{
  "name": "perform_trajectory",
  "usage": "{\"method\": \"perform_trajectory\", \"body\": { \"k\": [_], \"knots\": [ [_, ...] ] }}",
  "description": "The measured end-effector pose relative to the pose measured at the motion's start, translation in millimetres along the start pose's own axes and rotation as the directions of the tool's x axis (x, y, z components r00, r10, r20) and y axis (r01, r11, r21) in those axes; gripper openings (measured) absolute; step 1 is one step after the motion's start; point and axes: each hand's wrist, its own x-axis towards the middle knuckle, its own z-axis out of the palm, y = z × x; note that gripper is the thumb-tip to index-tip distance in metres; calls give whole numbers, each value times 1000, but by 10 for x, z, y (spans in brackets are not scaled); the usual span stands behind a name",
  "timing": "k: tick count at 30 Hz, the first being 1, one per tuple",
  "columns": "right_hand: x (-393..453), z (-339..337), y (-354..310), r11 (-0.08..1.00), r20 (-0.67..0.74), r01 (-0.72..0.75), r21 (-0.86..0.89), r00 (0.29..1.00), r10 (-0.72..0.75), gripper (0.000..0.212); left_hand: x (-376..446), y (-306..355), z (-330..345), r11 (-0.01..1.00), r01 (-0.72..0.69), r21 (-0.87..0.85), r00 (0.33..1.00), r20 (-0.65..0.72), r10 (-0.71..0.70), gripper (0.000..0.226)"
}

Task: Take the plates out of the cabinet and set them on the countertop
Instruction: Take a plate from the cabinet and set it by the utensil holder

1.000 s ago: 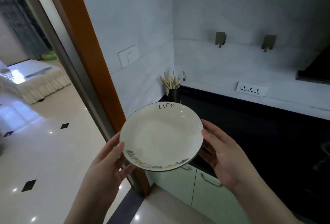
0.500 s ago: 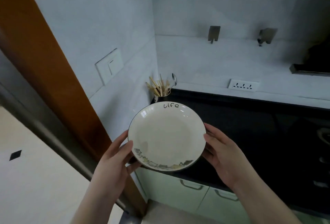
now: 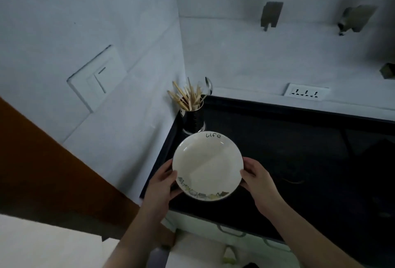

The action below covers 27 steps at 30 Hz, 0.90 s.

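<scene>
A white plate [image 3: 207, 165] with a dark rim, the word "life" at its far edge and a painted band at its near edge is held level over the left end of the black countertop [image 3: 299, 150]. My left hand [image 3: 161, 184] grips its left rim and my right hand [image 3: 259, 182] grips its right rim, thumbs on top. Whether the plate touches the counter cannot be told. The cabinet the plate came from is out of view.
A dark metal holder [image 3: 193, 116] with several chopsticks and a spoon stands in the counter's back left corner, just beyond the plate. Pale green cabinet doors with handles [image 3: 233, 232] run under the counter. A wall socket [image 3: 306, 92], a light switch [image 3: 99, 77], wall hooks [image 3: 271, 15] and a wooden door frame [image 3: 42, 167] are around.
Both hands have carried the plate forward and over the counter's left end. My view has swung right and down, away from the doorway, and closer to the counter.
</scene>
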Motion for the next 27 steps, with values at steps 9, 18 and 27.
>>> {"method": "perform_trajectory", "body": {
  "k": [9,18,27],
  "knots": [
    [809,31,227,970,61,-238,-51,969,241,34,667,-248,139,997,74,36,995,-70,-71,40],
    [1114,1,290,929,103,-359,-88,924,367,33,975,-494,124,989,138,60,980,-156,-127,44],
    [1245,44,382,912,119,-394,-116,906,406,45,1118,-624,125,985,145,98,969,-214,-122,39]
  ]
}}
